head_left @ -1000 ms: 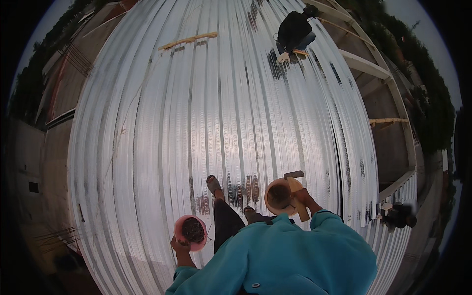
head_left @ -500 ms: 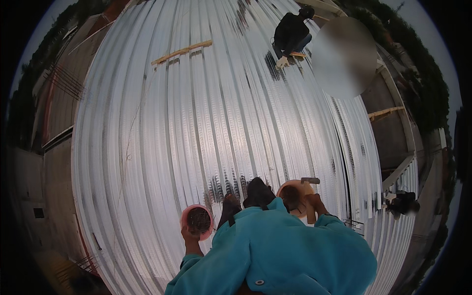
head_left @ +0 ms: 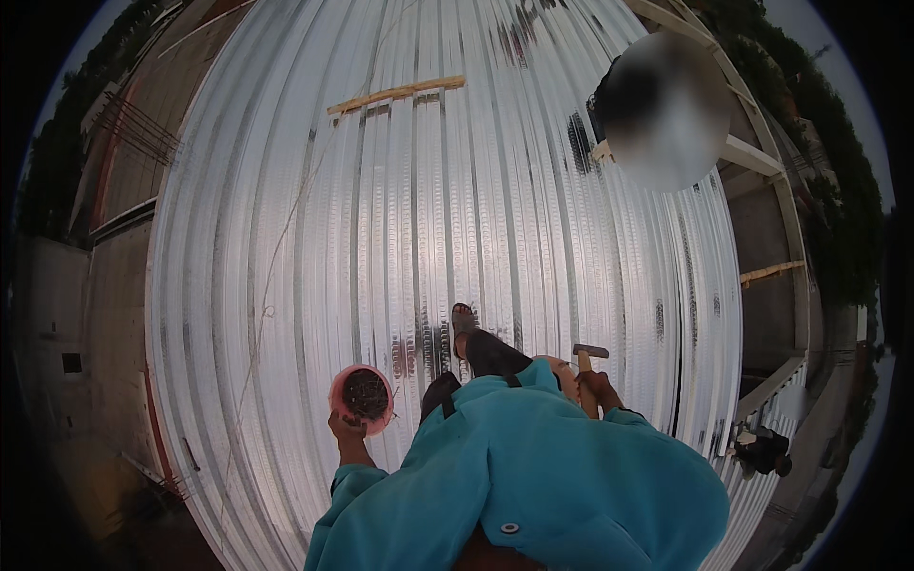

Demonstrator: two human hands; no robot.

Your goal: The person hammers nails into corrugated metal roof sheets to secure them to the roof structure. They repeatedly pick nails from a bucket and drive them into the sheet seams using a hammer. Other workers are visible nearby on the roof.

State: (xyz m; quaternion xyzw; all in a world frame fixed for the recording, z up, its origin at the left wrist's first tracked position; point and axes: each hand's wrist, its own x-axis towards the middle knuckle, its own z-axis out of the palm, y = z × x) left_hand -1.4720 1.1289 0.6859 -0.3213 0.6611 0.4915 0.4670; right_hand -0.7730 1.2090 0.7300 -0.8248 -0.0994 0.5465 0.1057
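Note:
My left hand (head_left: 347,426) is closed on the rim of a small pink bucket (head_left: 387,420), held out over the ribbed metal sheeting (head_left: 295,285). Dark, thin pieces that look like nails (head_left: 366,392) lie inside it. On the other side, my right hand (head_left: 598,385) grips a hammer (head_left: 590,352) by its pale handle, head upward. Beside that hand shows a second, orange-pink bucket (head_left: 565,378), mostly covered by my teal sleeve; whether the same hand also holds it I cannot tell. One sandalled foot (head_left: 463,320) is stretched forward on the metal.
A wooden strip (head_left: 395,95) lies across the ribs ahead. At the far right a co-worker is mostly covered by a blurred patch. Another person (head_left: 762,449) is low at the right edge. Beams (head_left: 785,219) border an opening there; a thin cord (head_left: 271,276) runs along the left.
My foot has come forward and the scene has shifted with my step. The right-hand bucket has gone mostly behind my sleeve. Both hands keep their holds.

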